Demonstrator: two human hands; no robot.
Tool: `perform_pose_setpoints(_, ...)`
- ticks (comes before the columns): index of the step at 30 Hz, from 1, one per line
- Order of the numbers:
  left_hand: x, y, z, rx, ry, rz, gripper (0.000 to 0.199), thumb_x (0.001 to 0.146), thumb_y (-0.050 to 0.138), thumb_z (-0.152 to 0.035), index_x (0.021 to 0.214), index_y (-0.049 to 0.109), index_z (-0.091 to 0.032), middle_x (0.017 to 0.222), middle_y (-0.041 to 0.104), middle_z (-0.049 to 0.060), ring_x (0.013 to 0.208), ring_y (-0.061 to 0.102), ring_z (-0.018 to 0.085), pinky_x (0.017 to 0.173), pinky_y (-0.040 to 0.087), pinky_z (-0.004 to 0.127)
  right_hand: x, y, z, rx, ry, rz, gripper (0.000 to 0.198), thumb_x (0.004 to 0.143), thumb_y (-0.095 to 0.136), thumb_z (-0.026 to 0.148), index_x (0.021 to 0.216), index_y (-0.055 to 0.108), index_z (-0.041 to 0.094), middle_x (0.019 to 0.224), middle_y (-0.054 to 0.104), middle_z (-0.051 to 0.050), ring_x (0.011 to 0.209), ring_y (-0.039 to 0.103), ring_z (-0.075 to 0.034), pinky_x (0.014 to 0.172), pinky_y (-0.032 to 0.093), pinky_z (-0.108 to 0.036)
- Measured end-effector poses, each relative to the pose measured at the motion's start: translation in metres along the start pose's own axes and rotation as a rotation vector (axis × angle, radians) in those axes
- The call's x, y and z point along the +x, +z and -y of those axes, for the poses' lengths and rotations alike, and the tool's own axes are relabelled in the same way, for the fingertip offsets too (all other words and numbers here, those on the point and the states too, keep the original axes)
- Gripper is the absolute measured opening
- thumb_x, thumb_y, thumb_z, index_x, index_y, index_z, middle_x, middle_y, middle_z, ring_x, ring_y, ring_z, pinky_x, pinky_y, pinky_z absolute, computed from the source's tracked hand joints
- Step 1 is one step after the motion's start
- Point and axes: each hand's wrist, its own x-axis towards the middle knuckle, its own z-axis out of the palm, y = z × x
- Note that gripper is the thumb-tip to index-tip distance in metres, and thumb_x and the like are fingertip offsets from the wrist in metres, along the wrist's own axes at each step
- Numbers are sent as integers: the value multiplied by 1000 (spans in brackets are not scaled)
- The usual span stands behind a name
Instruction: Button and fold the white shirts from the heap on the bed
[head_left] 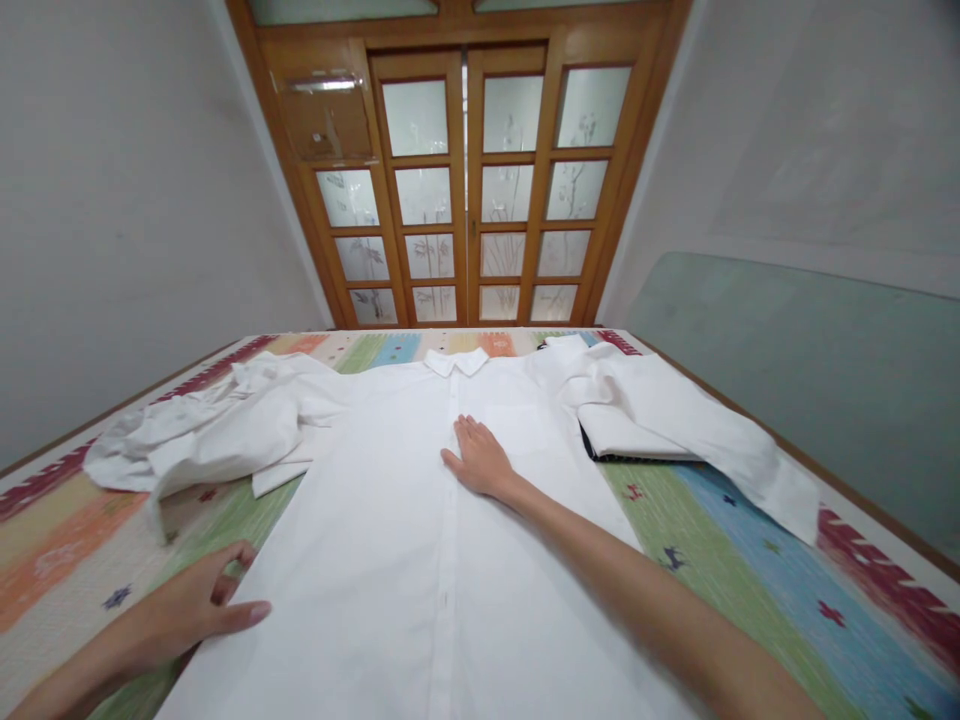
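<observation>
A white button-up shirt (375, 520) lies spread out front side up, its collar (456, 361) at the far end. My right hand (480, 458) rests flat on the chest, over the button strip, with its fingers stretched toward the collar. At the shirt's left side edge is my left hand (214, 595), thumb and fingers apart, the thumb over the fabric; whether it touches the cloth I cannot tell. The right sleeve (720, 425) stretches out toward the table's right edge. A crumpled white heap of cloth (217, 420) covers the left sleeve area.
Under the shirt is a colourful striped cloth (750, 560) with small star and animal figures. A folded white item with a dark edge (630, 437) lies partly beneath the right sleeve. Beyond the table stand wooden glazed doors (466, 180); a pale green board (795, 380) leans at the right.
</observation>
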Motion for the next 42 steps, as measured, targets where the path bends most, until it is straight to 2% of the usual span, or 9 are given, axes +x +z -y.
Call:
perform_pose_setpoints(2, 2, -6, -1, 117, 1, -10, 55, 56, 63, -71, 86, 50, -27, 50, 52, -10, 50, 56, 19, 49, 43, 28, 0, 0, 0, 8, 2, 0, 67, 96, 40, 42, 147, 36, 0, 155, 32, -21, 147, 25, -27, 119, 17, -39)
perform_pose_setpoints(8, 16, 12, -55, 257, 293, -510, 59, 75, 50, -69, 109, 59, -22, 103, 71, 10, 97, 67, 31, 87, 52, 43, 0, -2, -1, 24, 5, 15, 68, 95, 42, 44, 147, 36, 0, 156, 31, -22, 147, 23, -28, 119, 17, -41)
perform_pose_setpoints(14, 21, 79, -106, 488, 807, -193, 54, 98, 34, -49, 146, 42, -27, 153, 43, 6, 144, 34, 27, 117, 28, 50, -1, -3, 1, 1, -1, 20, 70, 94, 43, 48, 146, 38, 2, 156, 30, -21, 147, 23, -29, 119, 16, -41)
perform_pose_setpoints(18, 11, 91, -110, 601, 943, -129, 58, 100, 35, -42, 155, 18, -31, 161, 25, 4, 149, 19, 28, 119, 16, 58, -2, -6, 3, 1, -5, 11, 72, 93, 45, 46, 145, 39, -2, 155, 32, -22, 147, 24, -30, 119, 16, -40)
perform_pose_setpoints(26, -22, 50, -125, 470, 1039, 248, 70, 88, 56, -56, 150, 24, -46, 157, 32, 0, 146, 25, 32, 117, 22, 59, -5, -8, 6, -64, -31, -89, 52, 90, 51, 42, 127, 60, 7, 140, 54, -19, 136, 42, -30, 113, 30, -39)
perform_pose_setpoints(30, -28, 31, -127, 332, 892, 433, 50, 82, 61, -60, 129, 61, -42, 147, 50, 1, 141, 38, 33, 111, 35, 54, -9, -13, 12, -133, -61, -106, 41, 91, 49, 41, 113, 68, 12, 123, 65, -17, 123, 53, -29, 104, 39, -37)
perform_pose_setpoints(33, -25, 21, -130, 260, 711, 365, 34, 81, 59, -61, 91, 77, -35, 112, 74, 4, 112, 65, 30, 91, 51, 41, -11, -16, 13, -140, -69, -83, 37, 93, 47, 40, 103, 72, 15, 110, 70, -14, 110, 58, -27, 93, 46, -35)
perform_pose_setpoints(36, -10, 14, -147, 346, 622, 172, 35, 84, 55, -56, 82, 76, -28, 81, 75, 6, 80, 69, 25, 75, 50, 33, -11, -16, 12, -136, -90, -124, 35, 93, 48, 39, 92, 75, 17, 104, 70, -12, 107, 55, -27, 87, 47, -35)
perform_pose_setpoints(42, 66, 25, -192, 537, 701, -116, 24, 88, 49, -26, 81, 71, -19, 80, 70, 10, 80, 65, 24, 75, 47, 33, -7, -15, 7, -32, -30, -175, 26, 89, 52, 26, 87, 76, 17, 99, 65, -10, 99, 57, -21, 85, 46, -29)
